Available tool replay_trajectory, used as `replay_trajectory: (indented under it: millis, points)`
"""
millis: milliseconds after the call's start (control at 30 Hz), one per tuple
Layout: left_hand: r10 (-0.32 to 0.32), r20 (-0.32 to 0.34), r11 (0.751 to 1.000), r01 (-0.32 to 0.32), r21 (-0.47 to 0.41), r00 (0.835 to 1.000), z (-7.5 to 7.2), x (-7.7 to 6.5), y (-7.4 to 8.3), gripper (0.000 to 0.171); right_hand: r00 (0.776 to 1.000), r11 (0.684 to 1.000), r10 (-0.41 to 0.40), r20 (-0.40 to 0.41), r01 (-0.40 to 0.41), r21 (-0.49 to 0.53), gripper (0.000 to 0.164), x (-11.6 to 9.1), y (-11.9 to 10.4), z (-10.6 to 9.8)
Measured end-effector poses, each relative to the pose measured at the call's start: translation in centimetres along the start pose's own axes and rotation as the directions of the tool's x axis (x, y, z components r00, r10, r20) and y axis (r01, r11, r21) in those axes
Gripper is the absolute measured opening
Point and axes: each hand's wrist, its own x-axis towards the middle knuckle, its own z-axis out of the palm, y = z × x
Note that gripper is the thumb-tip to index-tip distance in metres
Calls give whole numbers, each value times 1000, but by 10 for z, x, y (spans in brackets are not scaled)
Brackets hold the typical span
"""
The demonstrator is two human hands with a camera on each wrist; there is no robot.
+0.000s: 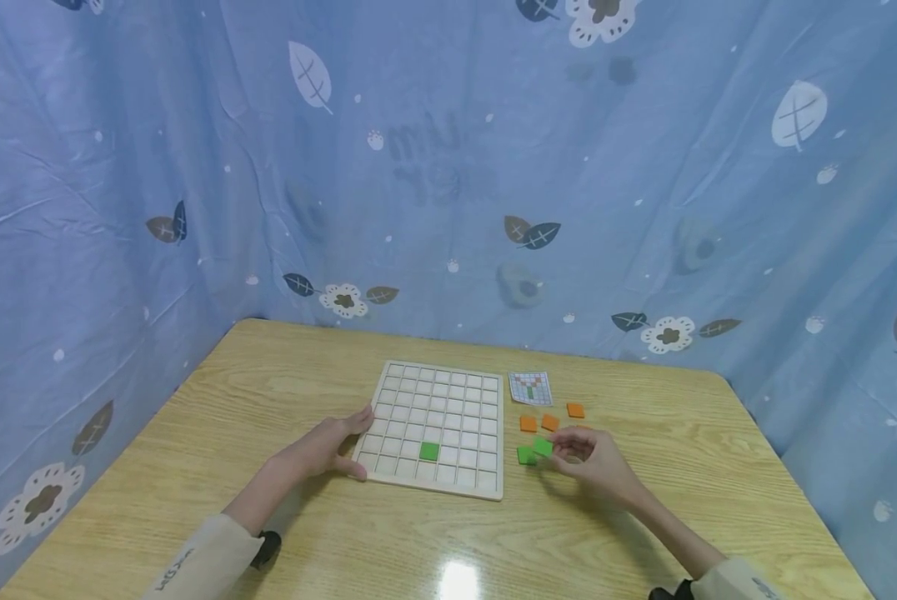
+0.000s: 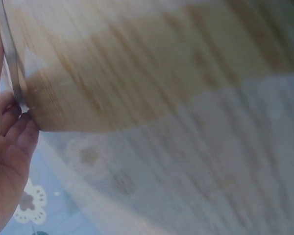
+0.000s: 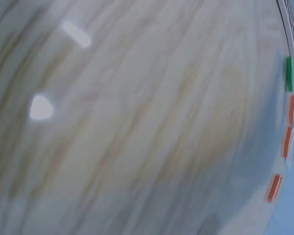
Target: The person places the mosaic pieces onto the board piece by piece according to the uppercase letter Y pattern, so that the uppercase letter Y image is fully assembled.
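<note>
A pale wooden grid board [image 1: 448, 408] lies on the table, with one green tile [image 1: 429, 452] set in a cell near its front. My left hand [image 1: 324, 446] holds the board's front left corner, fingers along the left side and thumb at the front edge. In the left wrist view, fingers [image 2: 19, 132] bend against the board's rim. To the right of the board, my right hand [image 1: 594, 462] pinches a green tile [image 1: 542, 447] between thumb and fingertips. That tile partly overlaps another green tile [image 1: 525, 456] lying on the table. The right wrist view leaves this hand out.
Behind the right hand lie several orange tiles [image 1: 528, 424], one partly hidden by the fingers. A small printed pattern card [image 1: 530, 389] rests beside the board's back right corner. The wooden table [image 1: 291, 367] meets a blue patterned curtain [image 1: 448, 208] at the back and sides.
</note>
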Motion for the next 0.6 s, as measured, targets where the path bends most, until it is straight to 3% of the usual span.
replay_trajectory:
  millis: [200,600]
  points:
    - [-10,7,1000,10,-9,1000,2,0,-2,97,999,1000,-11,-34,11,15,26,11,-9,14]
    - [-15,8,1000,15,-7,1000,2,0,-3,97,1000,999,-26,17,25,29,26,39,-17,49]
